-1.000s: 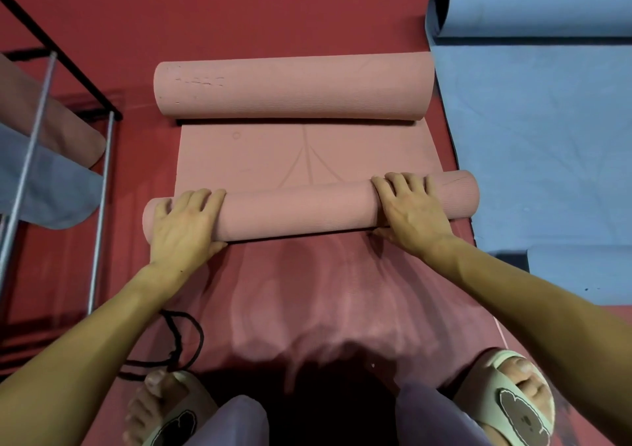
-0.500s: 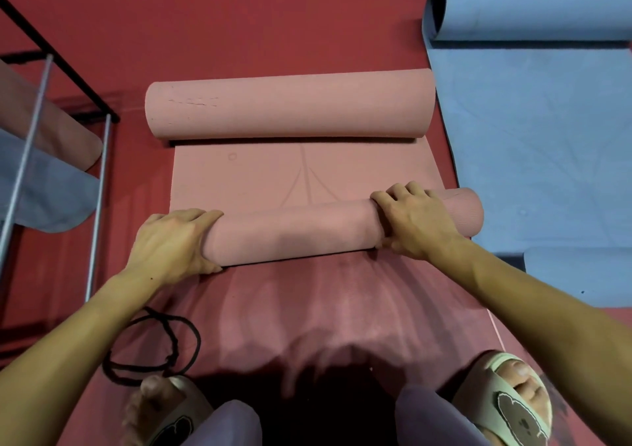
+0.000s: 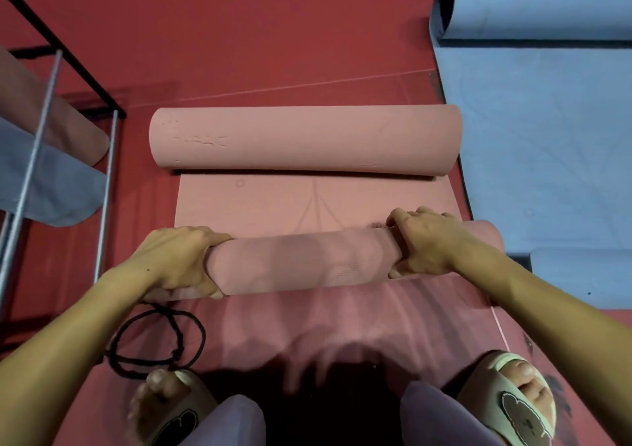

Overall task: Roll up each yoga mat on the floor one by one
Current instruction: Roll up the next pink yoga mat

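Observation:
A pink yoga mat (image 3: 273, 206) lies on the red floor, curled at both ends. Its near roll (image 3: 304, 262) runs left to right in front of me. My left hand (image 3: 178, 257) grips the roll's left end, fingers wrapped over the top and thumb underneath. My right hand (image 3: 427, 243) clamps the roll near its right end the same way. The far roll (image 3: 304, 139) sits fat and loose just beyond a short flat strip of mat. A blue yoga mat (image 3: 547, 144) lies flat to the right, curled at its far end.
A metal rack (image 3: 37, 130) with a blue and a pink mat draped on it stands at the left. A black cord loop (image 3: 157, 339) lies on the floor by my left foot. My sandalled feet are at the bottom edge. A second blue roll (image 3: 581, 274) sits near right.
Both hands have shifted from resting on top of the near roll to gripping around it. The roll has grown thicker and moved forward, shortening the flat strip before the far roll.

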`<state>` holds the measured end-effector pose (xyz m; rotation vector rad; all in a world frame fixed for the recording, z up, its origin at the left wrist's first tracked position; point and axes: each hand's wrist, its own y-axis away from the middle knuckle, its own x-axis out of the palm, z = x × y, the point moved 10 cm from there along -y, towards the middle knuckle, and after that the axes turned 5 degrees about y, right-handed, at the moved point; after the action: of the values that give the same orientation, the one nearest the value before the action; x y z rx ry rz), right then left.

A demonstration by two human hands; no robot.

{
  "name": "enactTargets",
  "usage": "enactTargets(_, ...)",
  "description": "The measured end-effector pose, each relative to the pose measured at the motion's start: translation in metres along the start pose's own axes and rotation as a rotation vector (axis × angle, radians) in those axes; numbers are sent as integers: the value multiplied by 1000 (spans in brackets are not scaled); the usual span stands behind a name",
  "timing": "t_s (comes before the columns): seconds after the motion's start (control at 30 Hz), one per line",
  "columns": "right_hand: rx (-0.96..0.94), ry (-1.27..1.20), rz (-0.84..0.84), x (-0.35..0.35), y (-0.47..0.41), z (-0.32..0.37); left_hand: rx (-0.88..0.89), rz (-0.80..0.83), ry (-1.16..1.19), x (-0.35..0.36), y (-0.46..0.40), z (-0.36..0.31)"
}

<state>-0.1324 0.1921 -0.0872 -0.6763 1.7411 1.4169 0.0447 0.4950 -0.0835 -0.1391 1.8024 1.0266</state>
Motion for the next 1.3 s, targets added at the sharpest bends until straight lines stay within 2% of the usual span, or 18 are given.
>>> enactTargets(0.17,31,45,-36,-8,-2,4,-8,18,31,0,-5,6)
enactTargets(0.4,81,-4,-170,-32,-4,0,-64,-308,154,-26,1,32)
enactTargets(0.63,76,-68,-222,-45,-7,2,68,-495,109,-34,13,8)
enactTargets(0.93,54,-86,-310,-50,-8,3,39,-523,62,-40,15,-3)
enactTargets(1.13,77,-65,-369,-50,-6,5,-10,-460,88,-33,10,-1)
enactTargets(1.23,71,-71,-302,-44,-5,9,-55,-437,74,-31,6,-1)
enactTargets(1.3,75,12,-245,-37,-7,11,-74,-428,47,-30,5,-4)
